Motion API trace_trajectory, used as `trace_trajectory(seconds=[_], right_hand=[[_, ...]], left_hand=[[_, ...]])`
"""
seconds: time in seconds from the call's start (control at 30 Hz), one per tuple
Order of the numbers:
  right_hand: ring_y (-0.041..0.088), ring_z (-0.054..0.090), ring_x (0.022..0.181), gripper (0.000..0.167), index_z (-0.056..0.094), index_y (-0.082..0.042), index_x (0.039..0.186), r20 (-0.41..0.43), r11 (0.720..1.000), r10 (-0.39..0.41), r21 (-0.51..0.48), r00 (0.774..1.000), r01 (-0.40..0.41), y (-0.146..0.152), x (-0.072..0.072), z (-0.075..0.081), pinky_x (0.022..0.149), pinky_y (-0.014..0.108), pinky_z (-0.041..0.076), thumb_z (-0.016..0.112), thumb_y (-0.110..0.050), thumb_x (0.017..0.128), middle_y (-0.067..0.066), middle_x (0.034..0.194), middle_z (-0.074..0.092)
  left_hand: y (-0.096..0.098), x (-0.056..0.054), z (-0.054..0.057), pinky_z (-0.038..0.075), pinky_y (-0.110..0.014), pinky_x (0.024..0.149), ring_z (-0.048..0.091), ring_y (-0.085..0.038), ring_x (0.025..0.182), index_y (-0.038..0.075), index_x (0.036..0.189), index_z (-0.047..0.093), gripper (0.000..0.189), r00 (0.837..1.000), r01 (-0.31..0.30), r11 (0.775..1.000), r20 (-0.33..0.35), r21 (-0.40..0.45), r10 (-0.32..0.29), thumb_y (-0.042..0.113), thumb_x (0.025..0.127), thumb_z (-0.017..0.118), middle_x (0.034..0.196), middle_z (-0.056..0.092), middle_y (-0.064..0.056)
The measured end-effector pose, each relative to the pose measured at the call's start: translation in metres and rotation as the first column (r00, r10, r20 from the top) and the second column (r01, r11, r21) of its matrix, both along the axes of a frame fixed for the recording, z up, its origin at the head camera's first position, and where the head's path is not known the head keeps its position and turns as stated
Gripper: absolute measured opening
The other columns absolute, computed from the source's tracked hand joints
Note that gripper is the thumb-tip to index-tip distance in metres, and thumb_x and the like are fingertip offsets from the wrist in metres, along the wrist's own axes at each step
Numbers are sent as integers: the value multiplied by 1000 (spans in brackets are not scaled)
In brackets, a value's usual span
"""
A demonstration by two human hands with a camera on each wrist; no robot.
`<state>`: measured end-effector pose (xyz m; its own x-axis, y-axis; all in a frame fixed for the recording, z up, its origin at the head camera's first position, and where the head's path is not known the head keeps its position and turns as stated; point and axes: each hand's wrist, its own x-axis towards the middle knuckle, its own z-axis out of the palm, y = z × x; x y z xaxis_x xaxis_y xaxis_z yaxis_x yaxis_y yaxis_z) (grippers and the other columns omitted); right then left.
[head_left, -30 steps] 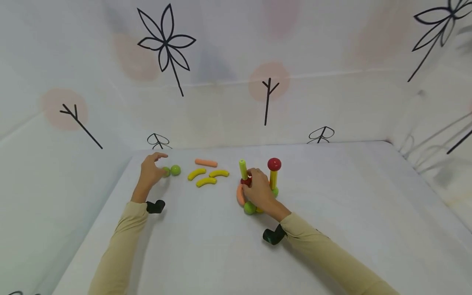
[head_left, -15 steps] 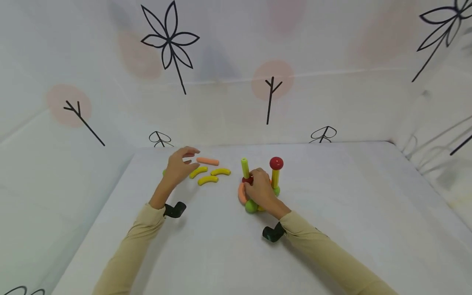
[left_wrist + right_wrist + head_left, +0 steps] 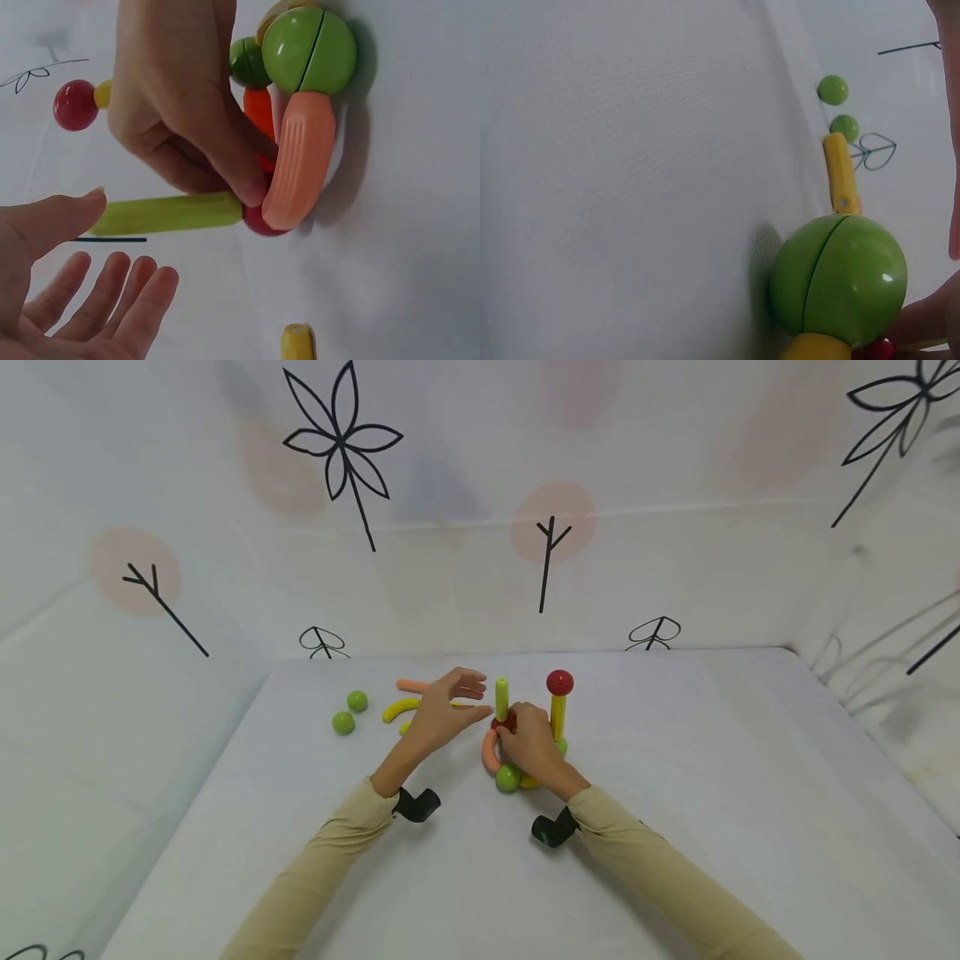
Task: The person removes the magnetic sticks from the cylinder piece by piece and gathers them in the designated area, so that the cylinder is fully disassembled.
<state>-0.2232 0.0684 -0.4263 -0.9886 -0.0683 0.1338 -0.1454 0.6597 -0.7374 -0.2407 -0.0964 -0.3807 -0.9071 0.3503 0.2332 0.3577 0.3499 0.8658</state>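
My right hand (image 3: 536, 745) pinches the low red ball (image 3: 262, 222) of a toy build made of balls and sticks. From that ball a light green stick (image 3: 502, 699) stands upright. A curved salmon-pink stick (image 3: 491, 753) links it to a green ball (image 3: 507, 778). Opposite, an upright yellow stick (image 3: 558, 718) carries another red ball (image 3: 559, 682). My left hand (image 3: 444, 714) is beside the light green stick, fingers extended and apart from the thumb. In the left wrist view the thumb overlaps the stick's free end; I cannot tell whether it touches.
Two loose green balls (image 3: 343, 722) lie at the left of the white table (image 3: 450, 877). Yellow curved sticks (image 3: 400, 709) and a straight salmon-pink stick (image 3: 412, 686) lie behind my left hand, partly hidden. A white patterned cloth wall (image 3: 450, 593) rises at the back.
My left hand has moved right from the loose green balls, past the yellow sticks, to the light green stick, which stands a little more upright. My right hand keeps its hold.
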Motion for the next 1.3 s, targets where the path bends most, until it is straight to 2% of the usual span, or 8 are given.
trace_trajectory(seconds=[0.17, 0.33, 0.53, 0.7, 0.83, 1.03, 1.13, 1.3], right_hand=[[24, 55, 82, 21, 63, 5, 104, -44, 1000, -4, -18, 999, 3, 0, 1, -3, 78, 34, 53, 67, -8, 87, 12, 90, 61], [24, 55, 83, 25, 61, 7, 106, -83, 999, -4, -39, 997, 1, -2, 6, -4, 78, 36, 53, 68, -4, 84, 14, 94, 61], [29, 59, 91, 28, 64, 9, 105, -116, 1000, 30, 0, 993, -30, 4, 31, 11, 80, 41, 53, 68, -1, 80, 19, 103, 64], [19, 57, 68, 12, 67, -2, 79, -113, 994, 37, 105, 993, -25, 34, 56, 24, 61, 30, 51, 75, -12, 79, 3, 71, 63], [19, 49, 64, 27, 59, -4, 80, -128, 989, -30, 140, 991, 48, 60, 46, 12, 53, 27, 43, 79, -20, 76, 5, 71, 56], [27, 55, 82, 43, 55, 2, 109, 37, 999, -14, 34, 999, 13, 75, 21, -4, 64, 31, 50, 76, -23, 80, 15, 95, 60], [27, 57, 84, 43, 59, 2, 114, 68, 1000, 1, 20, 998, -2, 76, 18, -5, 64, 31, 50, 75, -21, 80, 15, 95, 61], [31, 52, 89, 41, 62, 1, 116, 105, 1000, 5, 15, 994, -7, 71, 14, 1, 67, 34, 49, 73, -14, 80, 19, 102, 59]], left_hand=[[20, -3, -7, 52, -29, 85, 62, -20, 100, 7, 116, 58, 38, 999, -19, 1000, -42, 1, 19, 12, 82, 74, 110, 63, -8], [28, -4, -11, 52, -36, 85, 63, -20, 96, 8, 111, 60, 30, 996, -69, 997, -63, -18, 68, 12, 84, 72, 107, 65, -7], [28, -4, -13, 48, -49, 89, 64, -24, 95, 7, 108, 60, 26, 996, -76, 997, -56, 2, 76, 11, 85, 71, 105, 66, -9], [29, -5, -13, 49, -47, 89, 62, -22, 95, 8, 110, 60, 27, 996, -70, 998, -54, -3, 69, 12, 85, 71, 106, 64, -8], [27, -6, -16, 48, -47, 89, 62, -22, 94, 8, 110, 59, 27, 996, -61, 998, -67, 12, 62, 12, 85, 71, 106, 64, -7], [29, -5, -24, 51, -34, 86, 61, -19, 95, 7, 111, 60, 31, 996, -90, 996, -25, 4, 90, 13, 84, 73, 105, 64, -6], [32, -5, -31, 52, -26, 82, 60, -18, 96, 7, 112, 61, 31, 994, -104, 994, 16, -41, 105, 14, 84, 73, 105, 65, -6], [33, -5, -36, 52, -26, 81, 61, -20, 97, 7, 109, 62, 28, 992, -120, 991, 17, -58, 121, 12, 83, 73, 104, 65, -7]])
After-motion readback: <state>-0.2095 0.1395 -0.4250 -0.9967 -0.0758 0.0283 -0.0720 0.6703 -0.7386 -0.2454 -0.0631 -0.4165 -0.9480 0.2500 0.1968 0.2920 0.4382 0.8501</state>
